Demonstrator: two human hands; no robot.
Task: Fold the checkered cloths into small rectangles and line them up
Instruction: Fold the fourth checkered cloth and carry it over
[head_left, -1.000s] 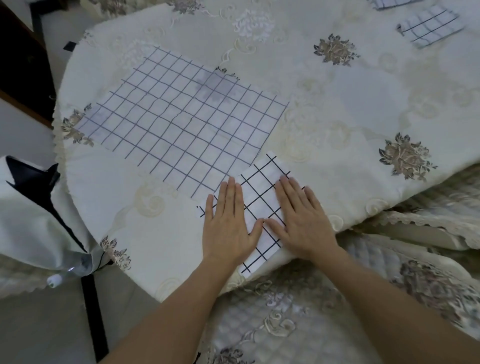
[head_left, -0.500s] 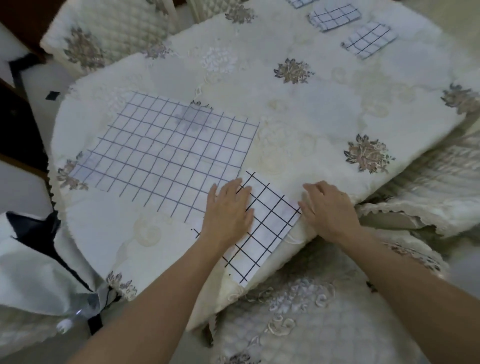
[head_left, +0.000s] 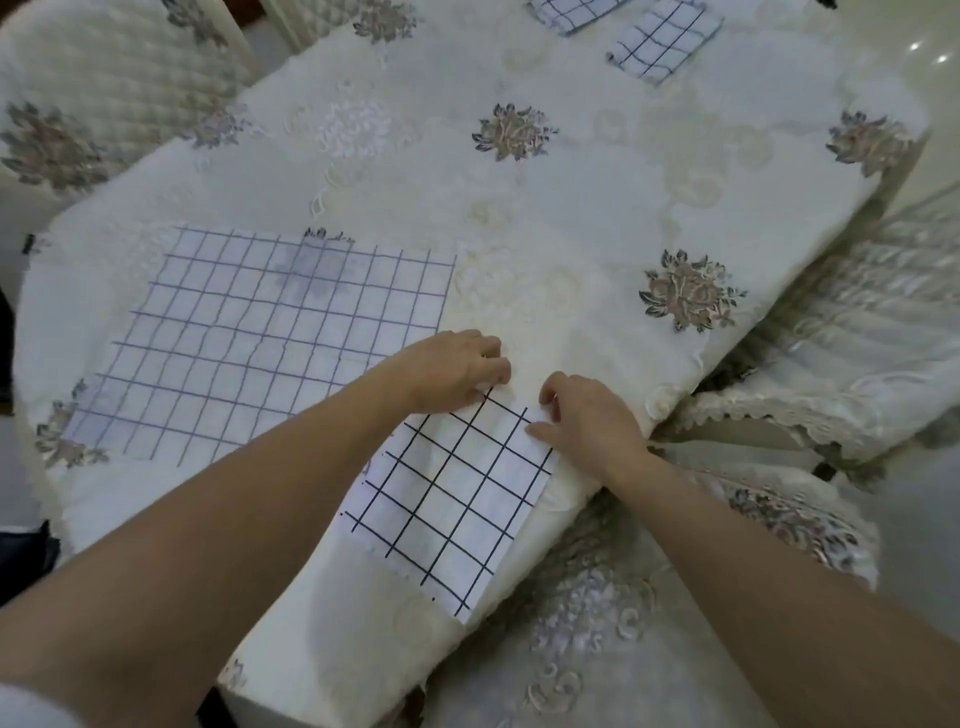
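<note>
A folded checkered cloth (head_left: 457, 499) with bold dark lines lies at the near edge of the table (head_left: 545, 208), partly hanging over it. My left hand (head_left: 452, 371) pinches its far left corner with curled fingers. My right hand (head_left: 587, 421) grips its far right corner, thumb lying on the cloth's edge. A large checkered cloth (head_left: 270, 338) with fainter lines lies spread flat to the left, touching the folded one. Two small folded checkered cloths (head_left: 665, 41) (head_left: 571, 10) lie side by side at the far end of the table.
The table wears a cream embroidered tablecloth with flower motifs (head_left: 691, 291). Quilted chairs stand at the far left (head_left: 104, 88), at the right (head_left: 857, 364) and close in front of me (head_left: 597, 623).
Both hands moved from lying flat on the folded cloth up to its far corners, and their fingers curled. The view shifted, so more of the table's far end shows.
</note>
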